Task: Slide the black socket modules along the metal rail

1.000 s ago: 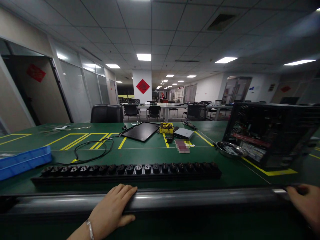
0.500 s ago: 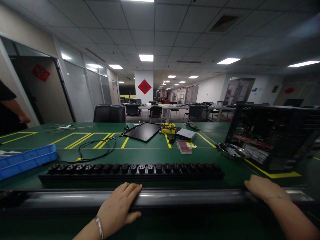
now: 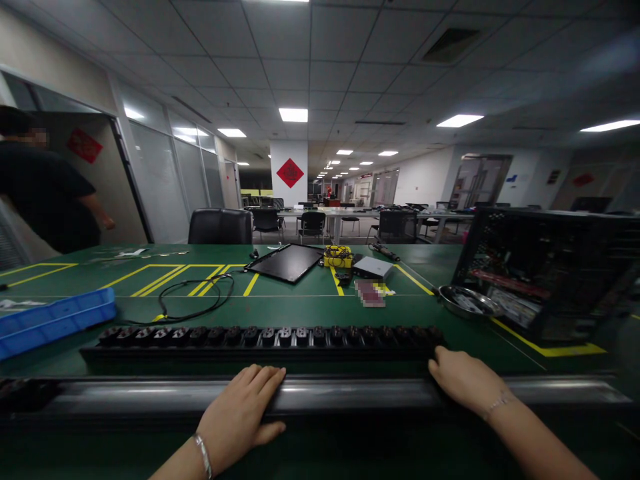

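My left hand (image 3: 239,415) lies flat on the shiny metal rail (image 3: 350,395) along the near edge of the green workbench (image 3: 310,310), fingers stretched over it. My right hand (image 3: 463,379) rests palm down on the same rail, its fingertips at the right end of the long black power strip (image 3: 260,339). Neither hand holds anything.
A blue tray (image 3: 53,319) sits at left, with a black cable loop (image 3: 193,300) behind the strip. Further back lie a black flat panel (image 3: 286,261), a yellow cable bundle (image 3: 337,256) and a small grey box (image 3: 373,268). A metal dish (image 3: 465,301) and an open computer case (image 3: 545,270) stand at right. A person (image 3: 47,193) stands far left.
My right hand slid left along the rail from the far right corner to the end of the power strip. A person in black came into view at far left. The left hand stayed.
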`<state>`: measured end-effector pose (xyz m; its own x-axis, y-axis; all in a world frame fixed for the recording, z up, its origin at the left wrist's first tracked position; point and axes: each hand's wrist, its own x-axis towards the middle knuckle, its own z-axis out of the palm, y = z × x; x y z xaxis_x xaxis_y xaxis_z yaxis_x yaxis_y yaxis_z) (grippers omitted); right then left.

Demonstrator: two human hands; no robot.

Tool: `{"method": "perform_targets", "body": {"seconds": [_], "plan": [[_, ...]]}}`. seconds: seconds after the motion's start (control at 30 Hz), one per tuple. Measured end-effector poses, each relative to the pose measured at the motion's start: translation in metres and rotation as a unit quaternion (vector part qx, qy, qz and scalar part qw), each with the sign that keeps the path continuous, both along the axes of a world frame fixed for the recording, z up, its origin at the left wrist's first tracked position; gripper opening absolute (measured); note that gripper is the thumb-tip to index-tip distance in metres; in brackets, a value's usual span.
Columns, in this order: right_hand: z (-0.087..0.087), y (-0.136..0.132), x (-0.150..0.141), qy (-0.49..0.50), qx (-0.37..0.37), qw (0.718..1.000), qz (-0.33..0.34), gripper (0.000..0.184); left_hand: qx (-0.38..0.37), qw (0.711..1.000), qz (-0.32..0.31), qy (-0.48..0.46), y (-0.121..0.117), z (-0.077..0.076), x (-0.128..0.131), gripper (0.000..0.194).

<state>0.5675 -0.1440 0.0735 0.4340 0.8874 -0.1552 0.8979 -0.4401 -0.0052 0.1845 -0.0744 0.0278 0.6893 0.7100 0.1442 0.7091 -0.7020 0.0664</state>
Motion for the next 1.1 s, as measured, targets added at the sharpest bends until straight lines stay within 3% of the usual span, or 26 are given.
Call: {"method": "perform_targets", "body": {"seconds": [0.33, 0.67, 0.9, 1.1], "plan": [[0.005, -0.002, -0.054, -0.003, 0.018, 0.997, 0.079, 0.025, 0.003, 1.000, 0.002, 0.005, -0.002, -0.001, 0.007, 0.067], [0.003, -0.006, -0.081, 0.016, 0.044, 0.994, 0.098, 0.022, 0.032, 0.999, -0.004, 0.005, -0.006, -0.001, 0.011, 0.064], [0.000, -0.016, -0.107, 0.111, 0.081, 0.980, 0.142, 0.025, 0.092, 0.994, -0.051, -0.014, -0.004, -0.008, 0.011, 0.073], [-0.030, -0.021, -0.138, 0.172, 0.120, 0.937, 0.281, 0.060, 0.117, 0.989, -0.092, -0.011, -0.011, -0.009, 0.018, 0.075]]}}
